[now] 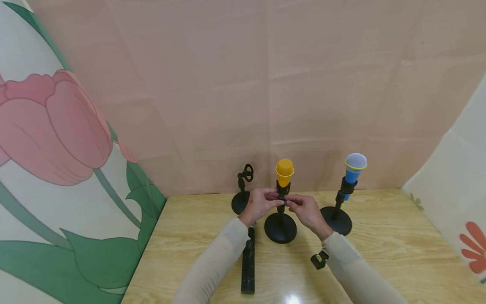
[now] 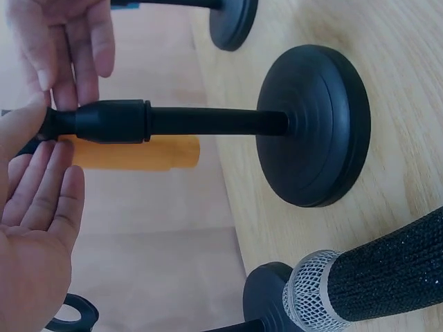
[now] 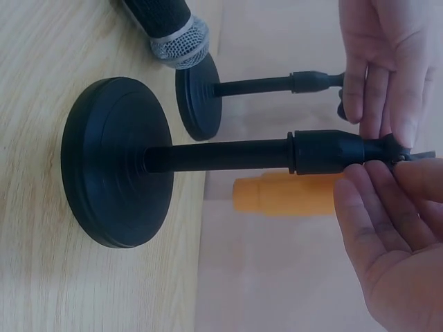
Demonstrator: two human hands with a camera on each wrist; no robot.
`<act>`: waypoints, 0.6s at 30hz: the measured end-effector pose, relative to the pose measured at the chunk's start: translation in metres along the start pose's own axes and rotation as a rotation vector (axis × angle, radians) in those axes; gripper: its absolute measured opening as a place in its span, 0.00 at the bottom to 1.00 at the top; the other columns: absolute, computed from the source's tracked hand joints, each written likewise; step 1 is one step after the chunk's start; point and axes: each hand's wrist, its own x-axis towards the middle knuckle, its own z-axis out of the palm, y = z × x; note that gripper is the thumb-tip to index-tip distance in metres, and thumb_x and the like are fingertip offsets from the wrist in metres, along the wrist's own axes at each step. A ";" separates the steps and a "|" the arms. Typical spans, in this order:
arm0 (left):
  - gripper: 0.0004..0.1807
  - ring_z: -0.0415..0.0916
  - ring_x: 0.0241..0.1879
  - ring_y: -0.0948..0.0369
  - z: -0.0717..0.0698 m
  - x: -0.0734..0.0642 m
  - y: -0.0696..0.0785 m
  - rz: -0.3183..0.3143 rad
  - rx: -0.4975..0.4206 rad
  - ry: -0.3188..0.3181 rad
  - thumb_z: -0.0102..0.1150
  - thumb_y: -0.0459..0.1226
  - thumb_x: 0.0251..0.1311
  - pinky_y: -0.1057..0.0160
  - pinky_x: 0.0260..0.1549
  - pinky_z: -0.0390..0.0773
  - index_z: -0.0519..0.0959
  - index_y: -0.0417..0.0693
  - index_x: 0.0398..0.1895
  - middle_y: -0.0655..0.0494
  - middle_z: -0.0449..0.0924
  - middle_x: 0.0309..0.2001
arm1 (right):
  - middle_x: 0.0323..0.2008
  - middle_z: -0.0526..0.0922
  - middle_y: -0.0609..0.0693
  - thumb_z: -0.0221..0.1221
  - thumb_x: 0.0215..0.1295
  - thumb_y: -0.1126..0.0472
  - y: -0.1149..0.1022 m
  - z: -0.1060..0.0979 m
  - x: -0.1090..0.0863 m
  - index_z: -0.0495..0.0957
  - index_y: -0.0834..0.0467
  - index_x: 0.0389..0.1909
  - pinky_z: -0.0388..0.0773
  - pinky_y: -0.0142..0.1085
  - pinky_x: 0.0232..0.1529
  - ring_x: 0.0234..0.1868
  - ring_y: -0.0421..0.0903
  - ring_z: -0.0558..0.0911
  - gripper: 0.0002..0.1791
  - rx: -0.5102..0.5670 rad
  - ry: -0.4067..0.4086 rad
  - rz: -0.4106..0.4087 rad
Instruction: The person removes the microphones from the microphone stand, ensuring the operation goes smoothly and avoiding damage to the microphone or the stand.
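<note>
In the head view an orange toy microphone (image 1: pixel 284 169) stands upright in the clip of a black microphone stand (image 1: pixel 280 228) with a round base. My left hand (image 1: pixel 261 204) and right hand (image 1: pixel 305 210) meet from both sides just below the clip. Seen from the left wrist, the left thumb and fingers (image 2: pixel 43 194) pinch the joint at the top of the stand's pole. From the right wrist, my right thumb and fingertips (image 3: pixel 387 214) grip that same joint from the opposite side. The orange microphone's lower part hangs behind the pole, and fingers partly hide the joint.
A second black stand (image 1: pixel 240 202) with a bare ring clip is behind my left hand. To the right, another stand (image 1: pixel 336 221) holds a blue microphone (image 1: pixel 356 164). A black microphone (image 1: pixel 248 261) with a silver mesh head lies under my left forearm. A pinkish sheet (image 1: pixel 212 105) backs the table.
</note>
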 end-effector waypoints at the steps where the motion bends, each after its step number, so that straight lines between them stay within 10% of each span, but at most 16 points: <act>1: 0.22 0.86 0.38 0.62 0.000 0.000 0.000 0.008 0.001 0.001 0.75 0.34 0.52 0.67 0.38 0.83 0.84 0.38 0.52 0.50 0.88 0.42 | 0.52 0.83 0.65 0.55 0.73 0.68 0.000 0.000 0.000 0.80 0.69 0.56 0.82 0.47 0.49 0.48 0.57 0.85 0.15 0.007 0.000 0.003; 18: 0.17 0.83 0.37 0.64 -0.005 0.006 0.007 0.016 0.155 -0.017 0.72 0.34 0.58 0.68 0.39 0.82 0.85 0.40 0.51 0.53 0.87 0.42 | 0.52 0.82 0.66 0.53 0.75 0.67 -0.009 -0.001 -0.002 0.78 0.71 0.57 0.81 0.47 0.50 0.51 0.61 0.83 0.16 0.035 -0.082 0.020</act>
